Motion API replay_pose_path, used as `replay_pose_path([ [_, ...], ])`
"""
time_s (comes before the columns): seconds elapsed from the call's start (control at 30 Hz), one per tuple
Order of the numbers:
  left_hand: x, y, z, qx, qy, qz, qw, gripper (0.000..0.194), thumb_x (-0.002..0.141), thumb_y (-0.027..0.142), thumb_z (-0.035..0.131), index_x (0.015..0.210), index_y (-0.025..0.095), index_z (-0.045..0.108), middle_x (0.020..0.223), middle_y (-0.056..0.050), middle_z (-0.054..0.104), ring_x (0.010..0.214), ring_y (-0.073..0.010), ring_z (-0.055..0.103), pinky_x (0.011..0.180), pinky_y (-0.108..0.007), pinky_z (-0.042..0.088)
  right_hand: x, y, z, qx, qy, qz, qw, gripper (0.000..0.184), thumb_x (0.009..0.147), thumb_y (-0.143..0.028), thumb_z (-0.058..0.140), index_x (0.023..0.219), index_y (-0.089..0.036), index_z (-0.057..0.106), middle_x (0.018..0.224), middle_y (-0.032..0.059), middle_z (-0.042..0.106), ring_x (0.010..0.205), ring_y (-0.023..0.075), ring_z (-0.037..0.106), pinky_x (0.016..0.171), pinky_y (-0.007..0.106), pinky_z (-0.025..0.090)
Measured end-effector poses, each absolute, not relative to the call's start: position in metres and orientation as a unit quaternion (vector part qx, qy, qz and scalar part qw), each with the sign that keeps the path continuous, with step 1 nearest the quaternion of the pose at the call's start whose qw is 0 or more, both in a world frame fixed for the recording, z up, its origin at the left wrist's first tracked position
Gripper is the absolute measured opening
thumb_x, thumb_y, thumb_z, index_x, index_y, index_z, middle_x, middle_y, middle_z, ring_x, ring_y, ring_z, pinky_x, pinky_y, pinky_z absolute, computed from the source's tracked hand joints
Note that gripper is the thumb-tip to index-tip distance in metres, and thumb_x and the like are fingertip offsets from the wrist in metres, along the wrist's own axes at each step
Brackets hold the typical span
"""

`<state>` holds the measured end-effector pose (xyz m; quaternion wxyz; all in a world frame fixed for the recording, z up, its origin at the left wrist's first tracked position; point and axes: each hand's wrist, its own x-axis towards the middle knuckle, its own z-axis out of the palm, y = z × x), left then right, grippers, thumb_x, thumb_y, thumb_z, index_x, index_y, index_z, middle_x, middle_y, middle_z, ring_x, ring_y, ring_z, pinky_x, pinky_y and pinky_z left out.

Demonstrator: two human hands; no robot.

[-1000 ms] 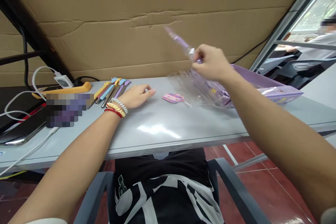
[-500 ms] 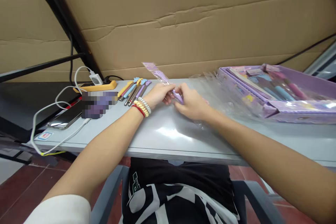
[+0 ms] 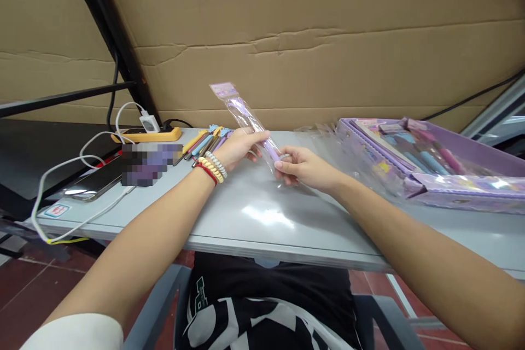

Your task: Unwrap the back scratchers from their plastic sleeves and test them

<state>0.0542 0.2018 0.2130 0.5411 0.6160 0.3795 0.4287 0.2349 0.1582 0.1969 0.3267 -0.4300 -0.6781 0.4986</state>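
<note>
A purple pen in a clear plastic sleeve (image 3: 245, 112) slants between my two hands above the table, its printed top end pointing up and to the left. My left hand (image 3: 245, 147) is closed on the middle of the sleeve, thumb on top. At the lower end, my right hand (image 3: 301, 167) pinches the sleeve between thumb and fingers. Several loose pens (image 3: 200, 145) with yellow, blue and purple tops lie side by side just beyond my left wrist, which partly covers them.
On the right stands an open purple box (image 3: 455, 200) with several wrapped pens inside. Clear plastic sleeves (image 3: 328, 145) lie beside it. A phone (image 3: 96, 179), white cables and a yellow power strip (image 3: 168, 135) occupy the left. Cardboard (image 3: 287, 76) rises behind the table (image 3: 246, 229).
My right hand has shifted down to the sleeve's lower end, away from my left hand. More of the wrapped pen now shows between and above them. The view has tilted slightly.
</note>
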Motion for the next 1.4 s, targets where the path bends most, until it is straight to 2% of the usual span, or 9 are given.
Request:
replay_pose_path([
  [0.2, 0.057, 0.197, 0.213, 0.662, 0.396, 0.371, 0.517, 0.018, 0.082, 0.024, 0.066, 0.07, 0.012, 0.061, 0.065, -0.004, 0.063, 0.055, -0.0098, 0.056, 0.051, -0.023, 0.044, 0.238, 0.16, 0.191, -0.45, -0.73, 0.436, 0.273, 0.035, 0.079, -0.031, 0.064, 0.109, -0.019, 0.049, 0.082, 0.0035, 0.066, 0.057, 0.0124, 0.056, 0.049, 0.025, 0.041],
  [0.37, 0.055, 0.204, 0.21, 0.635, 0.415, 0.423, 0.496, 0.017, 0.081, 0.024, 0.067, 0.07, 0.012, 0.061, 0.062, -0.002, 0.06, 0.051, -0.009, 0.053, 0.049, -0.022, 0.043, 0.245, 0.161, 0.189, -0.447, -0.837, 0.125, 0.29, 0.056, 0.071, -0.021, 0.062, 0.124, -0.015, 0.047, 0.102, 0.0078, 0.065, 0.073, 0.016, 0.057, 0.064, 0.029, 0.041],
  [0.43, 0.055, 0.206, 0.209, 0.625, 0.406, 0.453, 0.489, 0.017, 0.081, 0.023, 0.067, 0.07, 0.012, 0.06, 0.06, -0.001, 0.058, 0.05, -0.009, 0.053, 0.047, -0.021, 0.044, 0.248, 0.163, 0.19, -0.451, -0.833, 0.077, 0.31, 0.046, 0.071, -0.023, 0.062, 0.115, -0.014, 0.05, 0.1, 0.0081, 0.065, 0.069, 0.0148, 0.054, 0.063, 0.029, 0.04],
  [0.53, 0.056, 0.207, 0.209, 0.603, 0.382, 0.494, 0.496, 0.017, 0.081, 0.022, 0.066, 0.07, 0.013, 0.058, 0.061, 0.0, 0.057, 0.052, -0.009, 0.054, 0.047, -0.021, 0.046, 0.251, 0.166, 0.192, -0.448, -0.825, 0.025, 0.343, 0.017, 0.071, -0.022, 0.06, 0.087, -0.016, 0.057, 0.085, 0.0053, 0.062, 0.065, 0.0138, 0.051, 0.064, 0.028, 0.039],
  [0.6, 0.056, 0.207, 0.21, 0.587, 0.37, 0.511, 0.508, 0.016, 0.081, 0.021, 0.066, 0.071, 0.013, 0.058, 0.062, 0.0, 0.059, 0.054, -0.0096, 0.057, 0.05, -0.021, 0.05, 0.252, 0.166, 0.193, -0.44, -0.828, 0.01, 0.347, 0.004, 0.073, -0.021, 0.059, 0.073, -0.017, 0.059, 0.081, 0.0055, 0.06, 0.068, 0.0143, 0.051, 0.067, 0.029, 0.041],
  [0.67, 0.057, 0.206, 0.211, 0.574, 0.362, 0.52, 0.518, 0.016, 0.08, 0.022, 0.069, 0.072, 0.013, 0.058, 0.063, -0.001, 0.062, 0.056, -0.0105, 0.061, 0.054, -0.023, 0.054, 0.252, 0.166, 0.194, -0.438, -0.828, 0.015, 0.351, 0.01, 0.076, -0.022, 0.059, 0.068, -0.017, 0.063, 0.084, 0.0069, 0.061, 0.071, 0.015, 0.053, 0.07, 0.03, 0.042],
  [0.97, 0.058, 0.202, 0.214, 0.54, 0.322, 0.534, 0.566, 0.019, 0.083, 0.026, 0.069, 0.076, 0.013, 0.058, 0.068, 0.001, 0.066, 0.064, -0.0099, 0.066, 0.067, -0.026, 0.059, 0.25, 0.169, 0.191, -0.462, -0.794, 0.001, 0.394, 0.019, 0.08, -0.032, 0.068, 0.086, -0.016, 0.075, 0.093, 0.0088, 0.064, 0.07, 0.0148, 0.054, 0.067, 0.031, 0.043],
  [1.1, 0.06, 0.2, 0.213, 0.535, 0.315, 0.518, 0.589, 0.02, 0.084, 0.027, 0.069, 0.077, 0.011, 0.059, 0.07, -0.002, 0.067, 0.063, -0.0112, 0.068, 0.065, -0.025, 0.059, 0.251, 0.172, 0.191, -0.472, -0.778, -0.014, 0.415, 0.025, 0.083, -0.034, 0.065, 0.092, -0.014, 0.077, 0.092, 0.009, 0.065, 0.067, 0.0136, 0.053, 0.069, 0.031, 0.042],
  [1.4, 0.062, 0.198, 0.213, 0.549, 0.321, 0.48, 0.604, 0.023, 0.087, 0.031, 0.066, 0.08, 0.01, 0.061, 0.07, -0.007, 0.07, 0.062, -0.0159, 0.071, 0.061, -0.026, 0.058, 0.246, 0.165, 0.2, -0.511, -0.726, 0.03, 0.459, 0.024, 0.083, -0.038, 0.064, 0.081, -0.017, 0.076, 0.08, 0.006, 0.066, 0.066, 0.0142, 0.053, 0.066, 0.03, 0.04],
])
